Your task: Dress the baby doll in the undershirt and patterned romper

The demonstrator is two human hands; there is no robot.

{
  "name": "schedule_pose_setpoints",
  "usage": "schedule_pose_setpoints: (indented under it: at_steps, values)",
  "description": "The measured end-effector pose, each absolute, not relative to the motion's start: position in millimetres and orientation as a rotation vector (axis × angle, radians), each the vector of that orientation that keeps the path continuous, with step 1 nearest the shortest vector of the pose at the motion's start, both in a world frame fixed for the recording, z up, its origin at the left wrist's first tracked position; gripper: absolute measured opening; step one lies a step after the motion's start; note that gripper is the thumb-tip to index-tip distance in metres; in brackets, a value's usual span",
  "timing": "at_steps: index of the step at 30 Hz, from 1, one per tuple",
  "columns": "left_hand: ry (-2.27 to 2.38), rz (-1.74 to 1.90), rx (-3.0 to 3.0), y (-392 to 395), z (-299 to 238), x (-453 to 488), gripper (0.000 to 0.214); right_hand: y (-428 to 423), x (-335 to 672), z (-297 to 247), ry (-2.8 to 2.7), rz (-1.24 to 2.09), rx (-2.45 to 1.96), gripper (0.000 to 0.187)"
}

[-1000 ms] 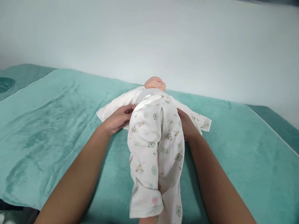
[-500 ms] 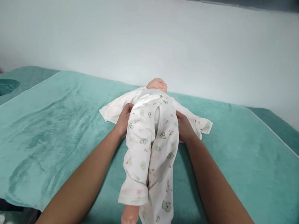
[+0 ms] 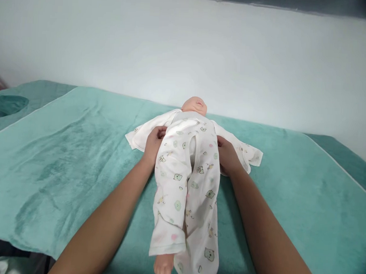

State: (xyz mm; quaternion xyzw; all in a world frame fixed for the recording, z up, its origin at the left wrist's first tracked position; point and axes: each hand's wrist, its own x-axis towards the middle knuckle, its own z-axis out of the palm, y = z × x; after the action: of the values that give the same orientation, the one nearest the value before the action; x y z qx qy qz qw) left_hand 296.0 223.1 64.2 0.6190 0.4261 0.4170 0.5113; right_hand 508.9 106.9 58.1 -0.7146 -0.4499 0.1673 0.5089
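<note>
A pale wall [image 3: 187, 44] is standing at the back, and a green sheet [image 3: 78, 169] is spreading out in front of it. In the middle of the sheet, a doll [image 3: 195, 106] is lying on its back, with its head pointing at the wall and its legs pointing at the person. White pants [image 3: 175, 177] with little green animals are covering its legs and hips. A white shirt [image 3: 153, 123] is lying open around its top, with both sleeves stretching out to the sides.

The left hand [image 3: 155, 143] is touching one side of the pants near the hip, with its fingers bending in, partly open. The right hand [image 3: 228, 157] is touching the other side in much the same way. The cloth is hiding their fingertips, so I cannot tell if they are pinching anything.

To my mind, working well here is meaning soft hands, both tugging the same amount, so the slit [image 3: 192, 151] at the front is staying in the middle. One foot [image 3: 163, 267] is poking out, while the longer leg is hiding the other, so the pants are probably sitting crooked. Pulling one side too hard may be twisting them more.
</note>
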Motion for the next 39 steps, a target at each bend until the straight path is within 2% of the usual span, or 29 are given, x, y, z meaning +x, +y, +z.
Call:
schedule_pose_setpoints:
  at_steps: [3, 7, 11, 14, 17, 19, 24, 26, 32, 39]
  values:
    - [1.009, 1.166, 1.533, 233, 63, 296, 0.019, 104, 517, 61, -0.991, 0.211, -1.782, 0.024]
    - [0.849, 1.275, 1.962, 251, 62, 301, 0.019, 115, 520, 75, -1.043, -0.037, -1.673, 0.02]
    - [0.766, 1.071, 2.108, 266, 67, 299, 0.018, 138, 518, 93, -1.257, 0.214, -1.616, 0.017]
    - [0.733, 0.841, 2.0, 269, 77, 290, 0.015, 148, 523, 107, -1.381, 0.469, -1.654, 0.023]
    - [0.699, 0.726, 1.946, 268, 85, 285, 0.009, 150, 531, 112, -1.477, 0.581, -1.652, 0.029]
    - [0.739, 0.772, 1.896, 266, 84, 289, 0.007, 154, 535, 108, -1.48, 0.544, -1.684, 0.029]
    - [0.877, 1.086, 1.712, 265, 68, 311, 0.008, 172, 540, 89, -1.27, 0.153, -1.815, 0.017]
    - [0.941, 1.176, 1.667, 265, 63, 314, 0.007, 178, 539, 83, -1.202, 0.097, -1.81, 0.017]
    - [0.877, 1.062, 1.745, 267, 66, 304, 0.013, 174, 529, 75, -1.093, 0.276, -1.629, 0.017]
    - [0.835, 0.962, 1.927, 267, 69, 301, 0.011, 170, 530, 72, -1.108, 0.413, -1.581, 0.027]
